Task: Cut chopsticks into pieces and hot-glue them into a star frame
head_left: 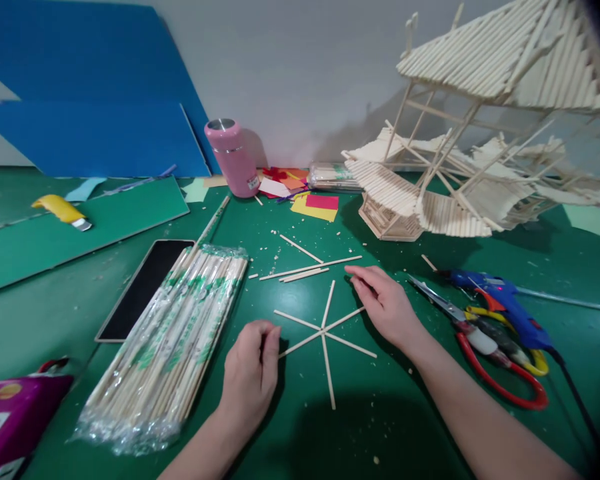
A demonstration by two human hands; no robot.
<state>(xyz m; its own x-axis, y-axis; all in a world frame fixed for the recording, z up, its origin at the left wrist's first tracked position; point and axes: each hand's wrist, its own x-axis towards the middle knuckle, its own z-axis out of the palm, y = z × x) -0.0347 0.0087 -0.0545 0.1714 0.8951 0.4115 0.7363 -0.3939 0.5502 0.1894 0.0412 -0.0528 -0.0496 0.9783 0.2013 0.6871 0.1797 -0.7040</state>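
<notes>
Star (323,331) of six sticks lies flat mid-table (370,393), one leg pointing at the near edge. From my remote view, the left hand (250,367) is curled at one leg's end; I cannot tell whether it grips it. The right hand (387,305) looks released, fingers loosely extended, beside the opposite leg's tip. Just beyond I see loose sticks (305,274). Toward the left edge, a bagged bundle (170,347) overlaps a phone (137,293); toward the right edge, scissors (445,303) lie against a glue gun (513,307). A flask (234,160) stands at the far edge, a stick model (480,67) toward the far right corner.
</notes>
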